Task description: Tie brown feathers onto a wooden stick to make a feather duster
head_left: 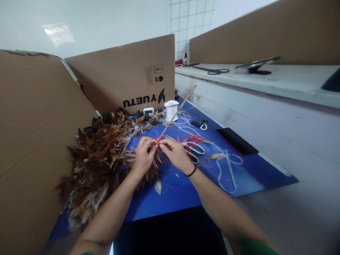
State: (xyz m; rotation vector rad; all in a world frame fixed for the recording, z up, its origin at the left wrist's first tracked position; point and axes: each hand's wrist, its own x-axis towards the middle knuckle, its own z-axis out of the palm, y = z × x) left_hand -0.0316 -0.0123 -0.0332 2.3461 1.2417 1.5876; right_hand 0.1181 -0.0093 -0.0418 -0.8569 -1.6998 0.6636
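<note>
My left hand [144, 154] and my right hand [175, 153] meet over the blue mat [186, 187], fingers pinched together on the lower end of a thin wooden stick [177, 112]. The stick slants up and to the right. Red thread [159, 139] is wound around it where my fingertips grip. Brown feathers hang below my left hand. A black band circles my right wrist.
A big heap of brown feathers [101, 159] lies at the left against cardboard walls [34, 141]. Scissors [195, 148], a white thread spool [171, 109], white cord [225, 166], a small clipper [200, 124] and a dark phone [236, 141] lie on the mat. A raised white ledge [265, 78] runs along the right.
</note>
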